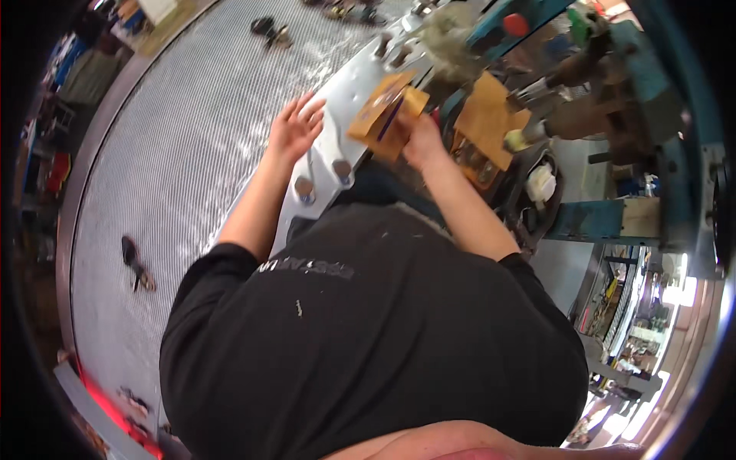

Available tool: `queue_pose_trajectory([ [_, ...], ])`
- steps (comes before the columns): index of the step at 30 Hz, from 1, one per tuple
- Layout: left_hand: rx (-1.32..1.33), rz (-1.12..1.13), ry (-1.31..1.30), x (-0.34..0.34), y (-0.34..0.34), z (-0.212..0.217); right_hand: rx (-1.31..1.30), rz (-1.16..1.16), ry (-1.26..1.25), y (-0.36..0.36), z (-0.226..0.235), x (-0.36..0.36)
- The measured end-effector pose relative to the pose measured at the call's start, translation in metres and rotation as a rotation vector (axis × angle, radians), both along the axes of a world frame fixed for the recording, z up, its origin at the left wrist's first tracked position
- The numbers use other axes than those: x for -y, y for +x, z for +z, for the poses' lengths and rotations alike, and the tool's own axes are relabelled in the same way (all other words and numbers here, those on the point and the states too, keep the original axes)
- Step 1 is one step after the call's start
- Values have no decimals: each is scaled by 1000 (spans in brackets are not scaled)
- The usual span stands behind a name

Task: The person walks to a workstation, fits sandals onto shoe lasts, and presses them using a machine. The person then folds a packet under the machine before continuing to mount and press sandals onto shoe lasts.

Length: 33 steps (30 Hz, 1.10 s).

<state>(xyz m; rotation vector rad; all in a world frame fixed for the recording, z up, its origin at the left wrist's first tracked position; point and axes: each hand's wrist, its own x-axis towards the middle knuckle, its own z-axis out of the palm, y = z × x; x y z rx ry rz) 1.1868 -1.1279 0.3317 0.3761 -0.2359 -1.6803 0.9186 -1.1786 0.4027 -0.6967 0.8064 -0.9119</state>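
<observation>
My right hand (423, 143) is closed around a tan, folded sheet-like piece (379, 116) with a dark purple line across it. Whether it is leather or card I cannot make out. To the left, my left hand (294, 132) is raised with fingers spread and nothing in it. Below that hand, two pale, elongated flat pieces with brown round ends lie on the light metal surface: one piece (304, 188) nearer, the other piece (341, 166) to its right. Another tan sheet (487, 119) rests right of my right hand, over a tan container (479, 165).
A blue-green machine frame (583, 218) stands close on the right. A white wad (540, 184) sits in a dark holder there. Left lies a wide ribbed grey surface (176, 138) carrying a dark shoe-like item (132, 253) and another dark item (266, 29).
</observation>
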Motion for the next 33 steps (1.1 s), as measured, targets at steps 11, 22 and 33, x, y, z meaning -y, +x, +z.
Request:
queue_pose_trajectory([
  [11, 624, -212, -572, -37, -36, 82, -470, -18, -362, 10, -14, 5],
  [22, 811, 88, 122, -64, -14, 47, -391, 182, -280, 33, 0, -12],
  [33, 447, 492, 418, -107, 26, 74, -890, 136, -1095, 92, 11, -43],
])
